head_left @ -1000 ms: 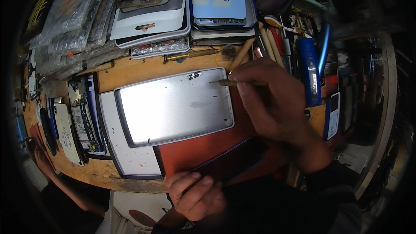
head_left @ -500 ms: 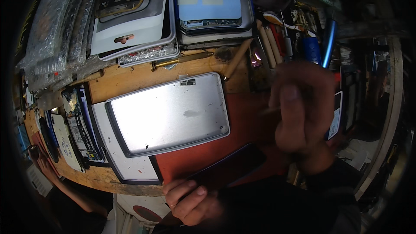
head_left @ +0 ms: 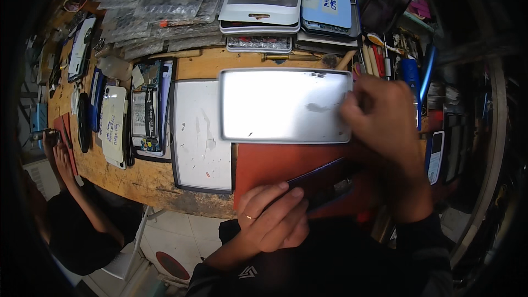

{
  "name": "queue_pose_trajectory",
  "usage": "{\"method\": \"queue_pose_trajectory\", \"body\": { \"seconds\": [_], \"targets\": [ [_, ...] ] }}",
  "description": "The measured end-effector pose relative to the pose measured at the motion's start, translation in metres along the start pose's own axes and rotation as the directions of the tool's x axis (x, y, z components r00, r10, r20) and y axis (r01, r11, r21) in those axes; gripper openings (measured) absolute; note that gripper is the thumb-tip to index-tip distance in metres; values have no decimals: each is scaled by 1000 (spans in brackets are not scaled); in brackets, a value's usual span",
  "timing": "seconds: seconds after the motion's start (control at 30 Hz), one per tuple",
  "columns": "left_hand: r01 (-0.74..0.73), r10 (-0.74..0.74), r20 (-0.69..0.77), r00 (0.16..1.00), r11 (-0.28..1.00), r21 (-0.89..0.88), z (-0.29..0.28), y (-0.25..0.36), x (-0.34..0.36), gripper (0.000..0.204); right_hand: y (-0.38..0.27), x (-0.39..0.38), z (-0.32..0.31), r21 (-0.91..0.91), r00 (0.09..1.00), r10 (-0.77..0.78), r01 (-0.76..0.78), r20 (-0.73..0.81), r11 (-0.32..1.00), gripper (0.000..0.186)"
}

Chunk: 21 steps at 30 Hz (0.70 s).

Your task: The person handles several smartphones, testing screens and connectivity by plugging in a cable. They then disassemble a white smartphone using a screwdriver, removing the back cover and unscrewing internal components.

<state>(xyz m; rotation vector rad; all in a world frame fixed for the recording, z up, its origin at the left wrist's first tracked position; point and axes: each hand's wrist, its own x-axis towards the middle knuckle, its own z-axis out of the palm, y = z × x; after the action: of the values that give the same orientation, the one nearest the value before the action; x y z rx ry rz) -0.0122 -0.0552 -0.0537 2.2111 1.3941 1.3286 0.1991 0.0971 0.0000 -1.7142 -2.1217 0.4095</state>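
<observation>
In my left hand [head_left: 275,217] is a dark, glossy phone [head_left: 324,184] with a thin bluish edge, its fingers wrapped round the lower left end. The phone is tilted over a red mat [head_left: 261,168]. My right hand [head_left: 382,113] is closed at the right edge of a shallow silver metal tray [head_left: 275,104], the thumb side overlapping its rim. The tray has small dark marks and a smudge inside. It overlaps the right side of a white, dark-rimmed tray [head_left: 202,132] with small specks and a red chip on it.
Opened phones [head_left: 146,113] and a white phone back [head_left: 114,126] lie left. Bubble-wrapped packs [head_left: 165,11] and stacked devices [head_left: 327,0] stand at the back. Tools, including a blue rod [head_left: 427,71], crowd the right. Another person's hands [head_left: 63,159] work at far left.
The view has swung left. My right hand has come from the air onto the metal tray, which has shifted right and straightened, baring more of the white tray. My left hand keeps the phone.
</observation>
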Motion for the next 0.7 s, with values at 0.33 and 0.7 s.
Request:
{"method": "queue_pose_trajectory", "body": {
  "seconds": [0.33,0.7],
  "targets": [
    [-9,10,-21,1000,1000,28,3,1,-2,14,7,-13,-36,-194,991,-130,121,-33,973,16],
    [-7,7,1,1000,998,61,2,2,-5,14,43,-13,-11,297,992,108,-120,57,947,34]
  ]
}}
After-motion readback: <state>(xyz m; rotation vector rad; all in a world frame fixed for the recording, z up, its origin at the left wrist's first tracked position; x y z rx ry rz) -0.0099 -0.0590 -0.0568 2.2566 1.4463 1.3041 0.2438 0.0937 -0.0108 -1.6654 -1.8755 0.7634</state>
